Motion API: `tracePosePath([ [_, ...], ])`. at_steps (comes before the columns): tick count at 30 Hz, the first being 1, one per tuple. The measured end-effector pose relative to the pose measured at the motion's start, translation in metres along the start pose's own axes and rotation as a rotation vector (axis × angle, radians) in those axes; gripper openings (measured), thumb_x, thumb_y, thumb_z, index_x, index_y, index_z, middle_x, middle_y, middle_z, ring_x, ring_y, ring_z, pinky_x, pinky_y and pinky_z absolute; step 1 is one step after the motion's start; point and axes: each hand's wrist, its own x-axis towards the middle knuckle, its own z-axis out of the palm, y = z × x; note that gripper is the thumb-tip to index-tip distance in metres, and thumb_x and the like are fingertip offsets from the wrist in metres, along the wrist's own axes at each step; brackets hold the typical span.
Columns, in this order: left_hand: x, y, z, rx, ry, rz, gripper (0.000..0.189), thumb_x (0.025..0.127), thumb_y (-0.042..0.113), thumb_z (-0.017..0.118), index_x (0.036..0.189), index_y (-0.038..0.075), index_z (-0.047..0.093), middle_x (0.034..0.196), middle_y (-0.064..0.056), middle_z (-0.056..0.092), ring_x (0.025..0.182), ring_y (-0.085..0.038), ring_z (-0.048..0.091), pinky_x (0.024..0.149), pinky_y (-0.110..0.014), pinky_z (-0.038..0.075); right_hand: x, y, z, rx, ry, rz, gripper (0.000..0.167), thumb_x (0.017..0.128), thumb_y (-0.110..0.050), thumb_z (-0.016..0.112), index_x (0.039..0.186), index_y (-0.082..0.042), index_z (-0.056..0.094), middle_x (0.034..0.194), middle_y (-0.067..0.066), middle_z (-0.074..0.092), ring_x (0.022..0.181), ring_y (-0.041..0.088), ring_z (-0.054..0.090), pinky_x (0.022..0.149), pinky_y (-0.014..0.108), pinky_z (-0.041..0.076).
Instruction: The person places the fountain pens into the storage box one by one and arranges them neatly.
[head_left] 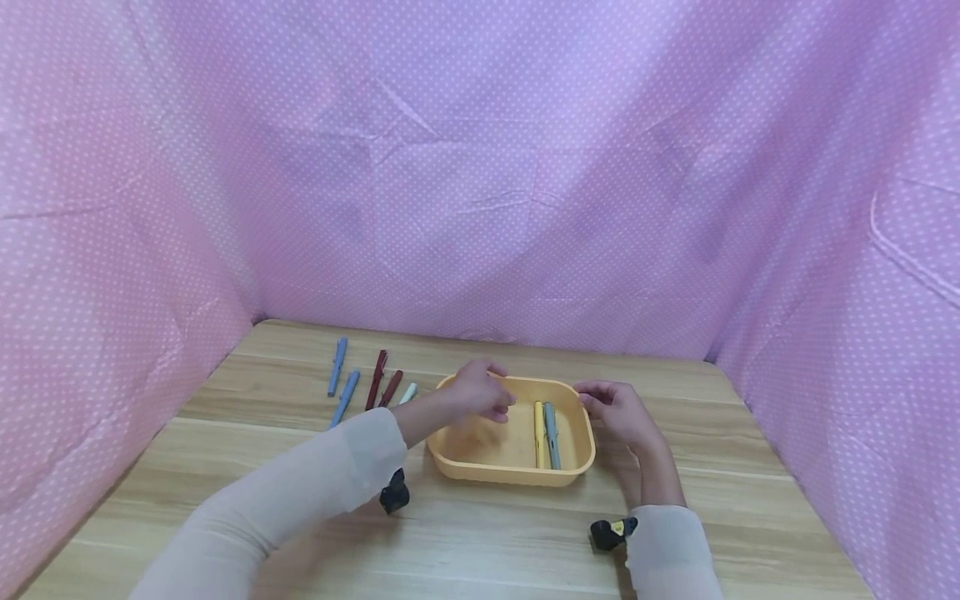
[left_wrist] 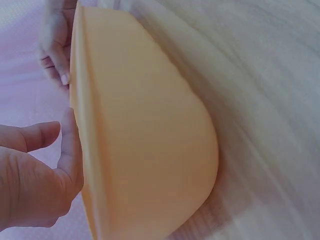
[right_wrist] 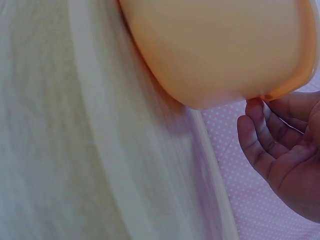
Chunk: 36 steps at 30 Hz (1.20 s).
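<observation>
A shallow yellow plastic box (head_left: 510,477) stands on the table. Inside, toward its right end, a yellow pen (head_left: 539,435) and a grey-blue pen (head_left: 552,437) lie side by side. My left hand (head_left: 480,392) hovers over the left part of the box with nothing in its fingers; thumb and forefinger stand apart in the left wrist view. At the right end, my right hand (head_left: 618,410) holds the rim between thumb and fingers, seen also in the right wrist view, where the hand (right_wrist: 287,145) is at the box's edge.
Left of the box lie two blue pens (head_left: 337,367), two dark red pens (head_left: 377,379) and a pale green pen (head_left: 408,393), partly behind the left forearm. Pink dotted cloth (head_left: 480,208) hangs around the wooden table (head_left: 480,533).
</observation>
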Motion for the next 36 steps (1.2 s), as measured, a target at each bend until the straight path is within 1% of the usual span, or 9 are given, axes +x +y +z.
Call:
tracePosePath([
  [4,0.001,0.004,-0.009,-0.001,-0.005,0.015,0.063,0.092,-0.007,0.066,0.149,-0.005,0.038,0.11,-0.019,0.069,0.106,-0.044,0.066,0.077,-0.034,0.065,0.0,-0.001,0.0,-0.008,-0.001,0.001,0.024,0.103,-0.003,0.057,0.123,0.007,0.066,0.113,0.02,0.071,0.098,0.025,0.07,0.08,0.026,0.062],
  [7,0.001,0.007,-0.014,-0.019,0.01,0.013,0.062,0.092,-0.007,0.067,0.148,-0.003,0.04,0.112,-0.019,0.067,0.112,-0.047,0.063,0.078,-0.035,0.065,0.0,-0.002,0.0,-0.002,0.0,0.003,0.024,0.103,-0.003,0.058,0.123,0.008,0.066,0.113,0.021,0.071,0.097,0.023,0.07,0.079,0.026,0.062],
  [11,-0.002,0.014,-0.019,-0.033,0.03,0.019,0.06,0.092,-0.008,0.068,0.145,-0.001,0.043,0.118,-0.02,0.062,0.11,-0.045,0.064,0.078,-0.036,0.066,0.001,-0.001,0.0,0.004,-0.001,-0.007,0.024,0.103,-0.003,0.058,0.123,0.009,0.066,0.113,0.023,0.071,0.095,0.02,0.069,0.079,0.026,0.063],
  [16,-0.008,0.02,-0.028,-0.033,0.031,0.04,0.059,0.092,-0.01,0.067,0.144,-0.001,0.042,0.12,-0.022,0.06,0.097,-0.035,0.067,0.08,-0.038,0.065,0.001,-0.001,0.0,0.003,-0.006,-0.005,0.024,0.103,-0.003,0.057,0.123,0.009,0.066,0.113,0.022,0.071,0.096,0.022,0.07,0.079,0.026,0.063],
  [19,-0.008,0.019,-0.035,-0.031,0.025,0.05,0.057,0.092,-0.011,0.065,0.144,0.0,0.042,0.12,-0.023,0.06,0.101,-0.038,0.067,0.08,-0.039,0.065,0.001,-0.002,0.0,0.004,-0.006,0.007,0.024,0.103,-0.003,0.058,0.123,0.008,0.066,0.112,0.02,0.071,0.096,0.024,0.07,0.079,0.027,0.062],
  [23,-0.007,0.018,-0.044,-0.044,0.054,0.032,0.06,0.091,-0.011,0.065,0.145,0.002,0.042,0.121,-0.023,0.061,0.111,-0.044,0.064,0.08,-0.04,0.065,0.002,-0.002,0.0,-0.005,0.001,0.014,0.024,0.103,-0.004,0.058,0.122,0.008,0.067,0.112,0.02,0.072,0.095,0.022,0.07,0.079,0.027,0.062],
  [25,-0.007,0.018,-0.048,-0.051,0.073,0.023,0.063,0.091,-0.011,0.065,0.147,0.003,0.041,0.123,-0.023,0.062,0.11,-0.043,0.065,0.081,-0.04,0.065,0.001,-0.002,0.0,-0.008,0.005,0.013,0.024,0.103,-0.004,0.058,0.123,0.008,0.067,0.112,0.02,0.072,0.095,0.022,0.07,0.079,0.026,0.062],
  [29,-0.011,0.019,-0.057,-0.054,0.081,0.016,0.063,0.093,-0.008,0.065,0.149,0.003,0.039,0.132,-0.027,0.057,0.114,-0.044,0.062,0.083,-0.04,0.065,-0.001,-0.003,0.001,-0.001,0.007,0.011,0.024,0.103,-0.003,0.057,0.123,0.008,0.066,0.113,0.021,0.071,0.096,0.024,0.07,0.079,0.026,0.062],
  [36,-0.019,0.015,-0.08,-0.033,0.073,0.015,0.06,0.097,-0.004,0.063,0.15,0.001,0.035,0.139,-0.029,0.051,0.114,-0.041,0.06,0.088,-0.041,0.063,-0.002,-0.004,0.005,-0.008,0.02,0.029,0.023,0.103,-0.003,0.059,0.122,0.007,0.067,0.111,0.02,0.072,0.095,0.024,0.07,0.079,0.026,0.062],
])
